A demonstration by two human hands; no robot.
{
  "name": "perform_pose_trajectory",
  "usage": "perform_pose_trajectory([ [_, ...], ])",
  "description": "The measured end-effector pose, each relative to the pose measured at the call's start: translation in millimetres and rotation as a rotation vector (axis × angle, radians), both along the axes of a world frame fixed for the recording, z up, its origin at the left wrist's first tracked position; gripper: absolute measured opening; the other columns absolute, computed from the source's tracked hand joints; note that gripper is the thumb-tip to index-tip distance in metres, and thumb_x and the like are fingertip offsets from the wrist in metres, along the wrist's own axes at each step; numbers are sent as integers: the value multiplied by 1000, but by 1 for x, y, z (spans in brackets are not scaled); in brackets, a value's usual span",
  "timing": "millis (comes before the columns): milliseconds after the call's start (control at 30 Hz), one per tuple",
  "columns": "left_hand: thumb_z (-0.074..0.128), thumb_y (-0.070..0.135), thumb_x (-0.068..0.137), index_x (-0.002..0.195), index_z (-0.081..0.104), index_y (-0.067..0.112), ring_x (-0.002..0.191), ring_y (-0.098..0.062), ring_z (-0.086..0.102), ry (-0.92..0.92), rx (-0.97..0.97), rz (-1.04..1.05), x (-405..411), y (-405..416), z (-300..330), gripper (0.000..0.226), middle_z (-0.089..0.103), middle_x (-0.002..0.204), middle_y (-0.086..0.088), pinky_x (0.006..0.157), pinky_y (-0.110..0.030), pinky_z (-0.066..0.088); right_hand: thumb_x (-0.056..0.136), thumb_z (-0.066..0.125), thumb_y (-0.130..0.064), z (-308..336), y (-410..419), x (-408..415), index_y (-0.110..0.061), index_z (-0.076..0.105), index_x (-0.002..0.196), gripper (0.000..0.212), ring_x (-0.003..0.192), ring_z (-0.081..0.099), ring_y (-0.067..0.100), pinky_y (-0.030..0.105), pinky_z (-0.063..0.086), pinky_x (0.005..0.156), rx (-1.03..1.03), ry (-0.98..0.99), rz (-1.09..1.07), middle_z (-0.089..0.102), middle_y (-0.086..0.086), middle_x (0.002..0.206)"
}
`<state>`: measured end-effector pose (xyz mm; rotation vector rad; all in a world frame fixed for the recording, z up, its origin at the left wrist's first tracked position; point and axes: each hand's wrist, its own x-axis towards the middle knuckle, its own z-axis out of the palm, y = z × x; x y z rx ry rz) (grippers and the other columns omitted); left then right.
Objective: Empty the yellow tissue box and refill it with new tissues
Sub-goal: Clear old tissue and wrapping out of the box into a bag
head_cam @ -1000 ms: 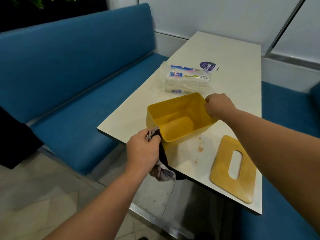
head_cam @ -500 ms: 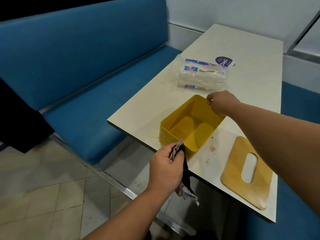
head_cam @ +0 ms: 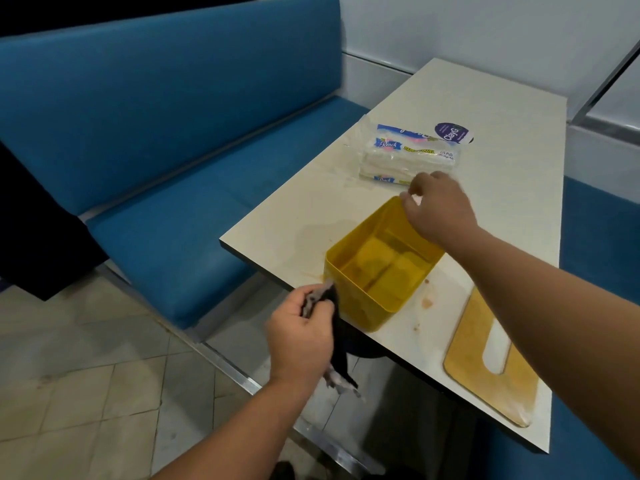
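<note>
The box (head_cam: 377, 271) is sitting on the table (head_cam: 512, 174), tissue pack (head_cam: 408, 157) lying behind it, lid (head_cam: 485, 362) lying right of it.

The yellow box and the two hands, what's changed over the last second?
The left hand, gripping the dark cloth, has drawn back off the near corner of the yellow box to just past the table edge. The right hand stays on the box's far rim. The box stays empty; the lid and tissue packs lie where they were.
</note>
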<state>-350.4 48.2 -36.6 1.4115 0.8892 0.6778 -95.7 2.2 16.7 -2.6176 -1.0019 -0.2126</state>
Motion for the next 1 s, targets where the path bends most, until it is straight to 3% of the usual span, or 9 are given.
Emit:
perform_pose_trajectory([
  [67, 61, 10, 93, 92, 66, 31, 80, -9, 64, 25, -115, 144, 0, 17, -4, 22, 67, 88, 5, 68, -30, 58, 98, 47, -37, 7, 9, -31, -11, 63, 101, 31, 92, 56, 25, 32, 43, 74, -16, 239, 84, 61, 6, 99],
  [167, 58, 16, 94, 108, 66, 26, 92, -16, 62, 64, -326, 208, 3, 37, -10, 19, 64, 102, 2, 77, -37, 59, 100, 37, -50, 3, 18, -66, -8, 64, 111, 52, 93, 65, 24, 38, 54, 84, -194, 903, 101, 67, 7, 109],
  [233, 62, 18, 92, 103, 68, 23, 92, -22, 64, 37, -494, 216, 5, 43, -12, 14, 65, 100, -5, 82, -45, 59, 99, 31, -57, -4, 19, -77, -8, 60, 123, 62, 103, 63, 25, 42, 51, 94, -258, 1063, 102, 64, 8, 120],
  [400, 71, 12, 86, 81, 69, 15, 81, -28, 67, 59, -566, 148, 7, 45, -23, 6, 69, 87, -15, 79, -46, 57, 90, 32, -69, -16, 17, -92, -11, 51, 132, 74, 111, 57, 25, 45, 43, 102, -300, 1194, 83, 59, 7, 125],
  [500, 64, 12, 90, 87, 69, 21, 85, -24, 68, 108, -523, 106, 9, 45, -34, 11, 72, 92, -9, 79, -40, 56, 89, 33, -72, -19, 17, -98, -14, 33, 148, 83, 134, 40, 33, 47, 30, 112, -366, 1138, 69, 41, 10, 148],
  [633, 58, 13, 89, 82, 68, 14, 87, -34, 68, 219, -337, 51, 12, 50, -41, 12, 70, 92, -20, 75, -46, 56, 90, 29, -71, -24, 18, -100, -17, 22, 153, 84, 146, 19, 29, 44, 19, 114, -379, 1078, 63, 19, 7, 160],
  [700, 56, 14, 90, 85, 66, 8, 82, -30, 65, 280, -200, 14, 18, 55, -38, 12, 68, 87, -18, 67, -37, 50, 90, 26, -71, -23, 18, -102, -18, 20, 153, 83, 146, 16, 28, 46, 17, 114, -379, 1092, 39, 16, 6, 160],
  [800, 53, 17, 94, 98, 68, 17, 88, -23, 61, 352, -41, -86, 30, 64, -31, 16, 65, 91, -1, 78, -35, 52, 90, 22, -71, -22, 18, -104, -19, 17, 154, 82, 147, 13, 28, 48, 16, 114, -400, 1075, 10, 14, 6, 161],
  [1000, 51, 12, 93, 98, 67, 15, 89, -24, 60, 431, 67, -275, 43, 70, -34, 18, 66, 96, -4, 70, -30, 47, 83, 17, -79, -23, 18, -107, -21, 16, 154, 91, 147, 12, 30, 51, 16, 114, -462, 994, -17, 11, 6, 161],
])
